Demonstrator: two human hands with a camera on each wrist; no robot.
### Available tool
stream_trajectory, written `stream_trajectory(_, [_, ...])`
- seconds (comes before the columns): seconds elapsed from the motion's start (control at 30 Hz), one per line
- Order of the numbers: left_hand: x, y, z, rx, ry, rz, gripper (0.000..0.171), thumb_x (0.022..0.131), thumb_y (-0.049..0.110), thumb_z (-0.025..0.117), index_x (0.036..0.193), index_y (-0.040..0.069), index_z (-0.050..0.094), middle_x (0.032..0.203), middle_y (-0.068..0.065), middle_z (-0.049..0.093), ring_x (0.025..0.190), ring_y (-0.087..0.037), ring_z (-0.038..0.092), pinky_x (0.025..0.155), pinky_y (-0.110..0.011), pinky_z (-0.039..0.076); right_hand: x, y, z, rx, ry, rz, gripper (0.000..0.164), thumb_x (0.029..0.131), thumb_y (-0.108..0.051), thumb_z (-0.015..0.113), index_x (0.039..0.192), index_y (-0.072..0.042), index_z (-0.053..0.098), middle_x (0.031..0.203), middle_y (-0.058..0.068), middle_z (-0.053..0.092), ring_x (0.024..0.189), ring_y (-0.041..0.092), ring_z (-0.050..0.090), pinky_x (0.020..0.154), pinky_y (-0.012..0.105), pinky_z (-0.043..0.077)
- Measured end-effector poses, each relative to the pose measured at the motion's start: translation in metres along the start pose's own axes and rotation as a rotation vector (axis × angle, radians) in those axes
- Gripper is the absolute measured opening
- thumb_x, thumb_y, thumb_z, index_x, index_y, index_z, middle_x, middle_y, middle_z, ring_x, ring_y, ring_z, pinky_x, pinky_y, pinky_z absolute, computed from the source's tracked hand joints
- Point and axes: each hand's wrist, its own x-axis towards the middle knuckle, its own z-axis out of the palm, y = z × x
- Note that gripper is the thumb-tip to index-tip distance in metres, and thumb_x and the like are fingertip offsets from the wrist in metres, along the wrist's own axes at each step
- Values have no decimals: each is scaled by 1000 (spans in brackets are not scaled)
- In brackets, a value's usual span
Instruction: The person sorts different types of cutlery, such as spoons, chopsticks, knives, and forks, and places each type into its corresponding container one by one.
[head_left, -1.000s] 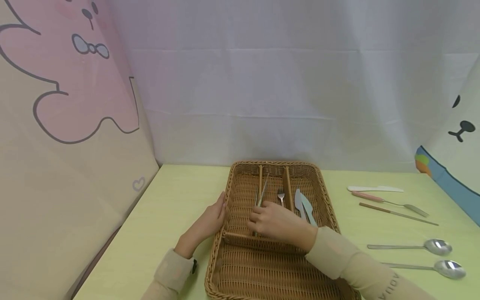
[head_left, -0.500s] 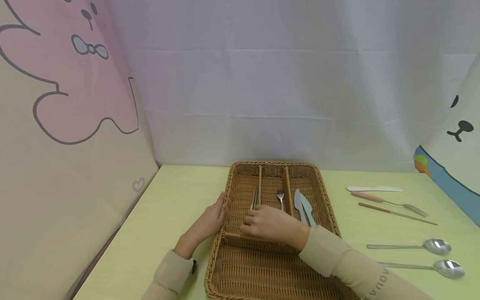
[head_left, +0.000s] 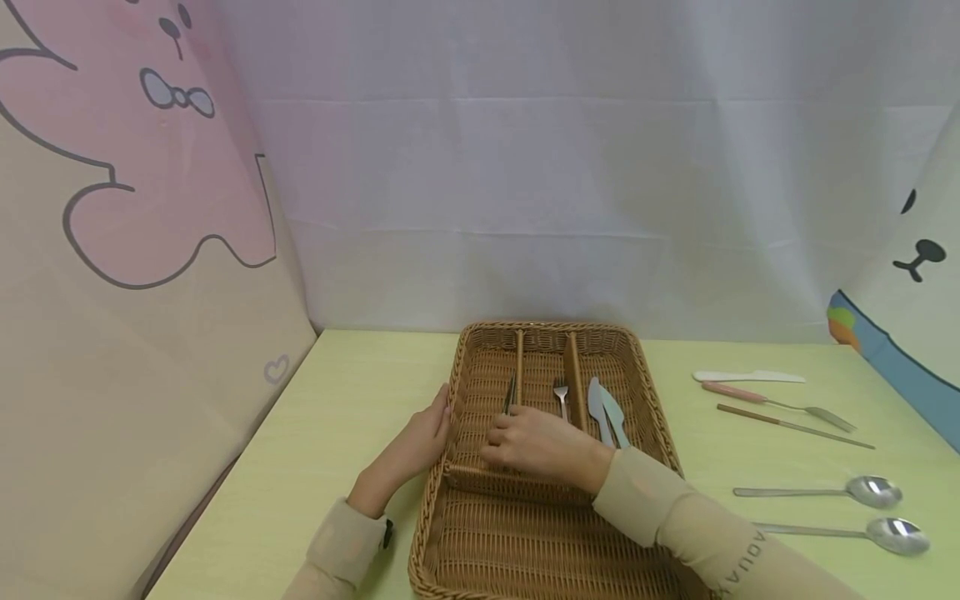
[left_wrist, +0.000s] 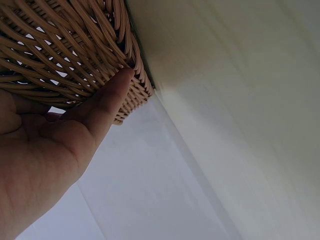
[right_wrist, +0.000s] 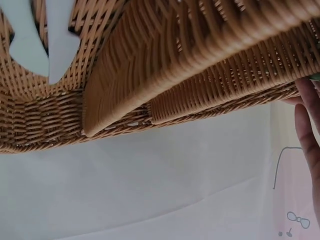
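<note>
A brown wicker cutlery basket (head_left: 540,554) stands on the table, divided into compartments. My left hand (head_left: 416,437) rests against its left side; in the left wrist view the straight fingers (left_wrist: 107,100) lie along the weave. My right hand (head_left: 543,446) reaches over the basket, fingertips down in the left compartment. Its fingers are curled at the near end of thin, dark green chopsticks (head_left: 510,393) lying beside the left divider. In the right wrist view, a bit of green shows at the fingers (right_wrist: 306,122). A small fork (head_left: 562,398) lies in the middle compartment.
Two table knives, one grey (head_left: 597,404) and one pale green (head_left: 614,410), lie in the right compartment. On the table to the right are a white knife (head_left: 750,377), a pink-handled fork (head_left: 738,392), a chopstick (head_left: 795,427) and two spoons (head_left: 873,492).
My right hand has moved left and lowered a slanted chopstick from over the divider into the left compartment, beside another one. My left hand has stayed at the basket's side.
</note>
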Motion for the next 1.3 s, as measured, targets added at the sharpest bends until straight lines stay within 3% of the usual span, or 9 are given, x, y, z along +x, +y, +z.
stream_trajectory(0.2, [0, 0, 0, 5, 6, -1, 49, 101, 13, 22, 141, -11, 5, 59, 0, 41, 38, -6, 25, 58, -34, 48, 2, -2, 1, 79, -33, 15, 26, 79, -12, 65, 103, -22, 65, 97, -8, 69, 86, 6, 61, 87, 29, 49])
stream_trajectory(0.3, [0, 0, 0, 2, 6, -2, 49, 101, 13, 23, 141, -10, 5, 58, 0, 42, 38, -7, 25, 67, -38, 50, 2, -3, 3, 116, -59, 30, 30, 79, -11, 66, 107, -21, 64, 99, -6, 69, 86, 6, 61, 90, 30, 49])
stream_trajectory(0.6, [0, 0, 1, 10, 11, -1, 49, 101, 13, 23, 141, -11, 5, 65, -5, 47, 42, -9, 32, 87, -45, 46, 2, -8, 7, 223, -177, 94, 32, 83, -10, 62, 115, -17, 61, 104, -2, 67, 87, 12, 62, 81, 23, 53])
stream_trajectory(0.77, [0, -1, 1, 30, 28, 8, 49, 101, 12, 24, 140, -12, 8, 89, -24, 57, 75, -22, 57, 99, -51, 38, 2, -10, 9, 221, -220, 83, 30, 87, -13, 58, 117, -17, 59, 109, -2, 65, 92, 14, 61, 84, 26, 52])
stream_trajectory(0.9, [-1, -1, 1, 26, 28, 10, 49, 101, 13, 24, 141, -11, 8, 113, -36, 53, 101, -34, 56, 101, -51, 36, 2, -10, 11, 235, -195, 74, 23, 87, -13, 57, 109, -17, 63, 104, -3, 67, 89, 12, 61, 84, 25, 51])
stream_trajectory(0.97, [0, 0, 1, 21, 28, 5, 49, 101, 13, 24, 141, -11, 7, 109, -34, 54, 98, -33, 57, 101, -51, 36, 3, -9, 12, 245, -189, 71, 22, 87, -14, 57, 107, -18, 65, 104, -4, 67, 90, 11, 61, 86, 26, 50])
stream_trajectory(1.07, [0, 0, 1, 12, 21, -10, 49, 101, 13, 24, 141, -10, 6, 87, -22, 57, 72, -24, 58, 101, -50, 36, 3, -9, 12, 252, -196, 72, 21, 87, -15, 57, 106, -19, 66, 105, -4, 67, 92, 10, 60, 89, 26, 49])
stream_trajectory(1.13, [0, 0, 1, 7, 14, -18, 49, 101, 13, 23, 141, -10, 5, 71, -10, 50, 52, -14, 45, 99, -49, 40, 3, -10, 12, 255, -196, 76, 20, 87, -15, 57, 104, -19, 67, 103, -5, 67, 90, 10, 60, 88, 26, 49])
stream_trajectory(1.3, [0, 0, 0, -2, 4, -13, 50, 101, 14, 23, 141, -10, 5, 62, -3, 45, 39, -8, 26, 86, -45, 45, 2, -8, 11, 265, -204, 98, 19, 86, -15, 59, 103, -18, 67, 99, -4, 67, 86, 11, 60, 85, 26, 50])
